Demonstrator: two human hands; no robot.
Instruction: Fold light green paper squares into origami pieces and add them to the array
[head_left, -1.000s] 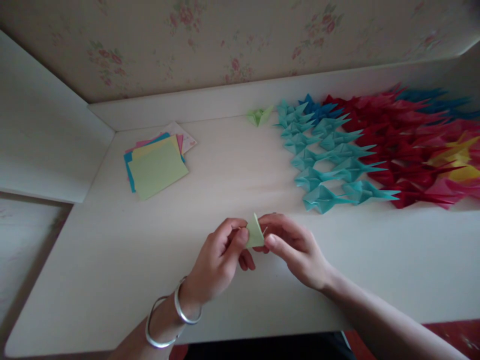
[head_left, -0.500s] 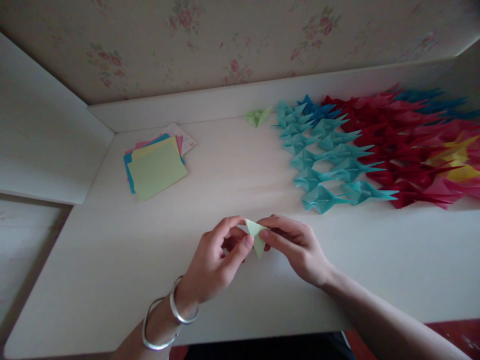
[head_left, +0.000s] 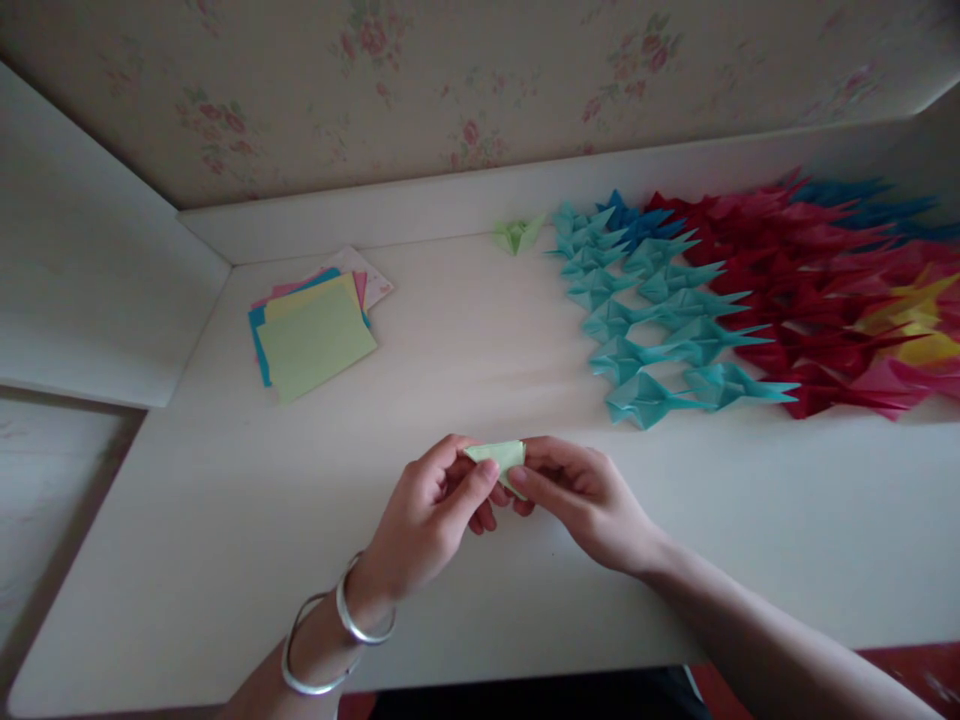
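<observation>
A small folded piece of light green origami paper [head_left: 498,455] is pinched between both hands, above the near part of the white table [head_left: 300,560]. My left hand [head_left: 439,510] grips its left side, thumb on the face turned toward me and fingers behind. My right hand [head_left: 589,500] holds the lower right part between thumb and fingers. Its lower edge is partly hidden by the thumbs. Two silver bangles [head_left: 365,615] circle my left wrist.
At the left lies a stack of coloured paper sheets [head_left: 319,340], light green on top. One light green folded crane [head_left: 517,235] sits near the back ledge. Rows of turquoise paper cranes [head_left: 649,398] stand right of centre, with red cranes [head_left: 817,385], pink, blue and yellow ones beyond.
The green paper has turned in my fingers: its pointed end faced down, and now a long straight edge lies along the top with a point to the left. Both hands have shifted their grip slightly.
</observation>
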